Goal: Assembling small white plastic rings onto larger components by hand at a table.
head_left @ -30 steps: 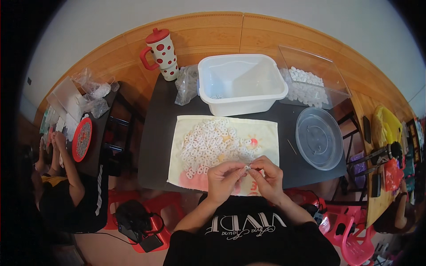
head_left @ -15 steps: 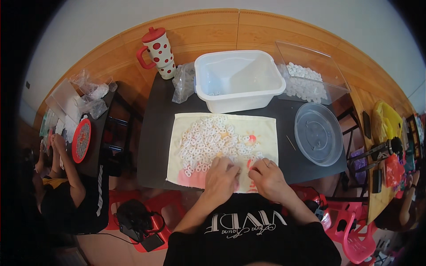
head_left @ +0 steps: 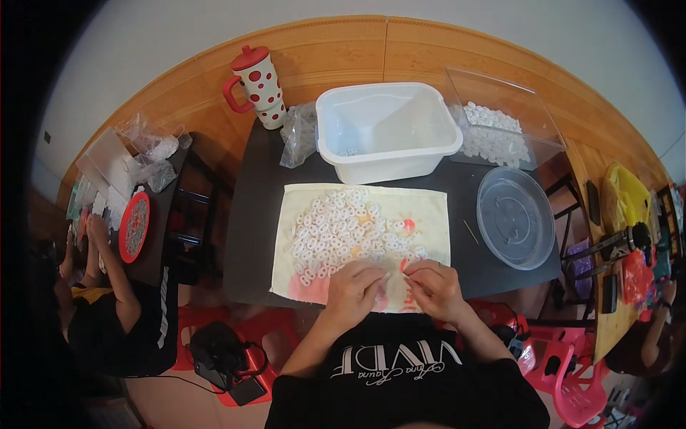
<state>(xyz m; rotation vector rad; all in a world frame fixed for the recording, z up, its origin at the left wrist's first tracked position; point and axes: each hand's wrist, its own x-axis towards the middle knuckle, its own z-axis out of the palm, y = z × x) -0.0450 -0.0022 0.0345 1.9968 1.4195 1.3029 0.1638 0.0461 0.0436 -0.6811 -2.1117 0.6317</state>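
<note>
**Your black table (head_left: 250, 232) carries a cream towel (head_left: 433, 214) covered in white figure-eight pieces (head_left: 334, 229)**

The tabletop spreads in front of you, and the towel, printed with pink and red, lies flat across its near middle. Just beyond the towel stands your white plastic basin (head_left: 389, 170), with a few small pieces at the bottom of its left end. To the basin's right is a clear box (head_left: 493, 93) holding a mound of rounded white pieces (head_left: 493, 146). A round clear plastic dish (head_left: 516, 218) sits right of the towel, and a red-lidded, red-spotted tumbler (head_left: 266, 93) stands at the far left corner.

Your left hand (head_left: 350, 293) is over the towel's near edge, fingers bent and thumb close to the index finger. Your right hand (head_left: 439, 292) is just beside it, wearing a ring, its thumb and fingertips drawn near each other. A narrow gap separates the two hands; you cannot tell here whether either pinches a piece.

A crumpled clear bag (head_left: 298, 136) leans between tumbler and basin. A thin stick (head_left: 471, 232) lies between towel and dish. The figure-eight pieces heap thickest beyond your left hand, thinning toward the right.
</note>
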